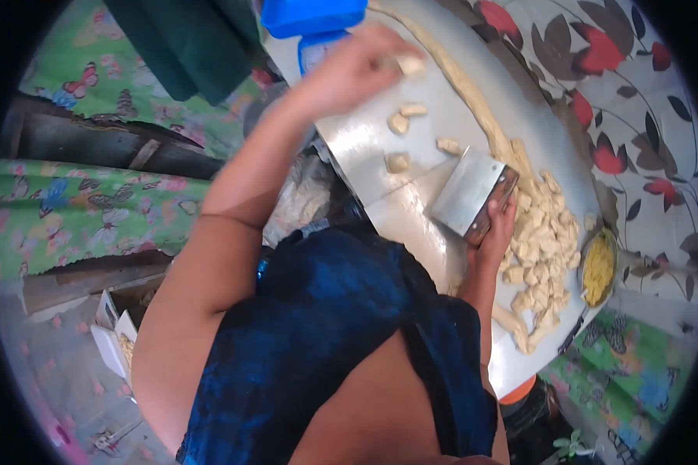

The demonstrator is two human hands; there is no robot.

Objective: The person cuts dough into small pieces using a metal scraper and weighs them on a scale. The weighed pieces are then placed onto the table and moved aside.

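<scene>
My left hand [358, 70] is raised near the kitchen scale, blurred by motion, with its fingers pinched on a piece of dough [412, 67]. My right hand [498, 229] grips a dough scraper [467, 188] by its brown handle; the metal blade leans over the table. Several loose dough pieces, one of them a small lump [398, 162], lie between the two hands. A long dough rope [465, 87] runs along the far side of the table. Beside my right hand is a large heap of cut dough pieces [541, 232].
A blue scale [316, 17] with a tray stands at the table's top left. A bowl of yellow filling or crumbs [599, 267] sits at the right edge. The metal-topped table [407, 225] borders a floral curtain [597, 101]. A white open box [116, 333] is low at left.
</scene>
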